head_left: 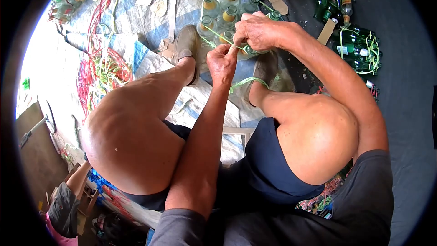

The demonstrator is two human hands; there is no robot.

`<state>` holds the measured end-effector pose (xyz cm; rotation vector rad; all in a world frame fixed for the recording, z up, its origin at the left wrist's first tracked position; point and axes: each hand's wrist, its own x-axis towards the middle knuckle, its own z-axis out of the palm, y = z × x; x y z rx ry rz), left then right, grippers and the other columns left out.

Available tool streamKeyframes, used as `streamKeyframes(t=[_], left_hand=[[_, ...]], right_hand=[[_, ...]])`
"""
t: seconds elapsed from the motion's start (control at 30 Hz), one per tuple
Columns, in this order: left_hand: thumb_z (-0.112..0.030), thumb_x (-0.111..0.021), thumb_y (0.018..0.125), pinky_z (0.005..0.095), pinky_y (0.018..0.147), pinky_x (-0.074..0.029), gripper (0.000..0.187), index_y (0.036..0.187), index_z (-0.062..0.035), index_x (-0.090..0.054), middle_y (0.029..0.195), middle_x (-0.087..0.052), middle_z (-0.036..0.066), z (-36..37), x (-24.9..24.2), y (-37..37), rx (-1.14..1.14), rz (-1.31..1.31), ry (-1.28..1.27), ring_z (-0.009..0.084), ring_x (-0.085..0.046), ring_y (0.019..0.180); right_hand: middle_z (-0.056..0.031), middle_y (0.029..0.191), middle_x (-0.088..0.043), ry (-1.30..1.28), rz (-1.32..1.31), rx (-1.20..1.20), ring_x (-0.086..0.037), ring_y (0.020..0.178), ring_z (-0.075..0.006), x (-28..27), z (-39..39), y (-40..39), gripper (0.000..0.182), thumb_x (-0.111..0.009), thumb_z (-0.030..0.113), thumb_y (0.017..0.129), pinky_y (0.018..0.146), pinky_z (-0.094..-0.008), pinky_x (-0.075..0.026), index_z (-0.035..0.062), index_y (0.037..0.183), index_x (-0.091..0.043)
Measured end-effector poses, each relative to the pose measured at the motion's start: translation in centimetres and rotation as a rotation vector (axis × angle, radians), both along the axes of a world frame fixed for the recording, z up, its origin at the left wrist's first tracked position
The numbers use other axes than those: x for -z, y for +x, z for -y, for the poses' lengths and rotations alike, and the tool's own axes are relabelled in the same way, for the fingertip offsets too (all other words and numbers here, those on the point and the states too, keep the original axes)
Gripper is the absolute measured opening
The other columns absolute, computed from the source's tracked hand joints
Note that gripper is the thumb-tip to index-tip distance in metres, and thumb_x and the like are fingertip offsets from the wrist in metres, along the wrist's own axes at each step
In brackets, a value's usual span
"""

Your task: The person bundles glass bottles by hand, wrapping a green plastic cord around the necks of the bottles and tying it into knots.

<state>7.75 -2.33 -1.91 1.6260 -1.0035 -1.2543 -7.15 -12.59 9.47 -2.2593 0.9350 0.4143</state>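
Fingers closed, our left hand [221, 64] and right hand [256, 32] gripped twine [217, 34] by the clear bottles [229, 14], shoes [186, 43] crowding their near edge.

"How many views?"
"One, from the head."
"Facing where?"
"Forward and steeply down, from close above the knees [119, 123], reaching past them to the bottles [229, 15] near the top."
"How wide?"
"Very, with a round, dark rim"

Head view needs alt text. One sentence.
Left hand and right hand grip green twine by clustered clear bottles just beyond a seated person's shoes; bundled green bottles lie right, tangled multicolored string left.
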Motion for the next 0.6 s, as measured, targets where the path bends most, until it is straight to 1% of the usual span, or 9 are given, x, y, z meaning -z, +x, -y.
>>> streamKeyframes(t=[0.03,0.1,0.2,0.3,0.33,0.43,0.53,0.6], left_hand=[[-0.025,-0.080,0.090,0.0307,0.059,-0.047,0.031,0.089,0.0056,-0.076,0.062,-0.063,0.005,0.0,0.3,0.0,-0.016,-0.025,-0.013,0.0078,-0.053,0.062],[-0.025,-0.080,0.089,0.0314,0.060,-0.048,0.030,0.090,0.0053,-0.076,0.063,-0.065,0.007,0.3,0.7,0.0,-0.018,-0.015,-0.011,0.0085,-0.055,0.062],[-0.025,-0.079,0.088,0.0324,0.061,-0.050,0.030,0.090,0.0050,-0.077,0.064,-0.068,0.009,0.2,0.9,0.3,-0.037,0.008,0.021,0.0100,-0.058,0.062],[-0.026,-0.078,0.088,0.0334,0.062,-0.050,0.031,0.090,0.0049,-0.077,0.064,-0.068,0.012,0.5,0.5,0.0,-0.047,0.019,0.051,0.0113,-0.059,0.061],[-0.027,-0.078,0.088,0.0337,0.062,-0.051,0.031,0.090,0.0049,-0.078,0.064,-0.068,0.013,0.5,0.4,0.0,-0.051,0.024,0.060,0.0117,-0.060,0.061],[-0.029,-0.082,0.092,0.0256,0.052,-0.033,0.038,0.078,0.0048,-0.072,0.065,-0.052,-0.007,0.7,-0.1,-0.2,-0.077,0.041,0.034,0.0046,-0.042,0.061],[-0.033,-0.079,0.088,0.0361,0.063,-0.051,0.037,0.087,0.0041,-0.077,0.065,-0.068,0.016,0.7,-0.5,-0.4,-0.055,0.096,0.069,0.0143,-0.061,0.060],[-0.033,-0.078,0.089,0.0368,0.063,-0.052,0.037,0.086,0.0039,-0.077,0.065,-0.069,0.017,0.7,-0.4,-0.5,-0.057,0.069,0.047,0.0160,-0.063,0.060]], right_hand=[[-0.0018,0.097,-0.066,-0.009,0.000,-0.006,-0.057,0.109,-0.0282,0.1,-0.1,0.0,0.033,-0.061,0.002,0.084,0.102,-0.0429,-0.040,0.0223,0.101,-0.081],[-0.0020,0.097,-0.066,-0.030,-0.005,-0.019,-0.057,0.108,-0.0278,-0.1,0.0,0.1,0.034,-0.062,0.001,0.083,0.102,-0.0430,-0.040,0.0226,0.100,-0.081],[-0.0024,0.095,-0.064,-0.071,-0.098,-0.065,-0.057,0.107,-0.0266,-0.4,-0.1,0.6,0.031,-0.064,0.001,0.081,0.100,-0.0427,-0.040,0.0233,0.096,-0.080],[-0.0017,0.094,-0.061,-0.314,-0.036,-0.186,-0.057,0.106,-0.0249,-0.1,-0.4,0.3,0.027,-0.068,0.003,0.080,0.097,-0.0420,-0.041,0.0243,0.092,-0.079],[-0.0015,0.094,-0.061,-0.349,-0.048,-0.201,-0.057,0.106,-0.0244,-0.2,-0.5,0.4,0.024,-0.068,0.005,0.080,0.096,-0.0418,-0.041,0.0240,0.091,-0.079],[-0.0011,0.094,-0.059,-0.449,-0.060,-0.233,-0.057,0.104,-0.0231,-0.5,-0.7,0.3,0.019,-0.069,0.009,0.080,0.094,-0.0410,-0.041,0.0232,0.088,-0.078],[-0.0012,0.093,-0.058,-0.547,-0.008,-0.247,-0.057,0.102,-0.0226,-0.1,-0.8,-0.3,0.014,-0.069,0.012,0.079,0.093,-0.0397,-0.042,0.0220,0.085,-0.077],[-0.0014,0.092,-0.057,-0.628,0.055,-0.253,-0.057,0.101,-0.0225,-0.1,-0.9,-0.5,0.010,-0.069,0.014,0.079,0.092,-0.0386,-0.042,0.0206,0.082,-0.076]])
